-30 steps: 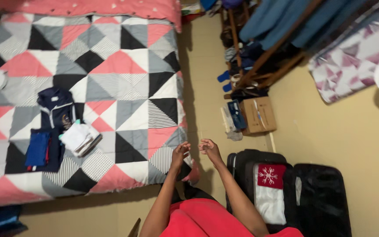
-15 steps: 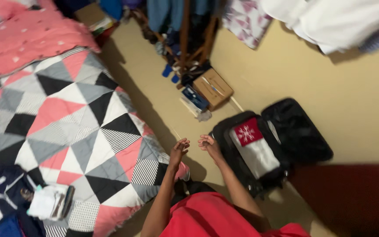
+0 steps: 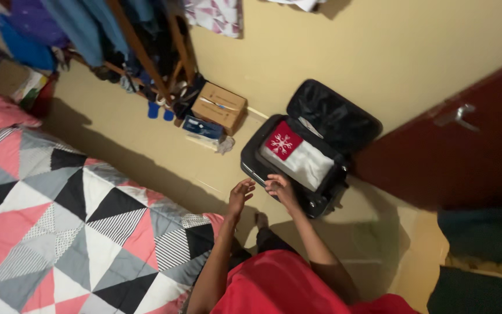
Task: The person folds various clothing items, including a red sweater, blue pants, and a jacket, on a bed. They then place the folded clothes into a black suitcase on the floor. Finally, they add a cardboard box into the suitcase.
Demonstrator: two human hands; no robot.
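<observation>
Both of my hands are raised in front of me with nothing in them. My left hand (image 3: 240,194) has its fingers loosely spread above the floor beside the bed corner. My right hand (image 3: 279,188) hovers, fingers apart, over the near edge of an open black suitcase (image 3: 327,116) that lies on the floor. Inside the suitcase lies a folded white cloth (image 3: 301,162) with a red patch bearing a white snowflake (image 3: 282,142). My red garment fills the bottom of the view.
A bed with a pink, grey, black and white triangle quilt (image 3: 71,215) lies at the left. A cardboard box (image 3: 222,106), a blue packet (image 3: 202,127) and shoes sit below a wooden clothes rack (image 3: 140,46). A dark red door (image 3: 466,139) with a metal handle stands at the right.
My view has swung right, away from the bed and its folded clothes, toward the suitcase and the door. Both hands stay raised and empty, now over the suitcase's edge.
</observation>
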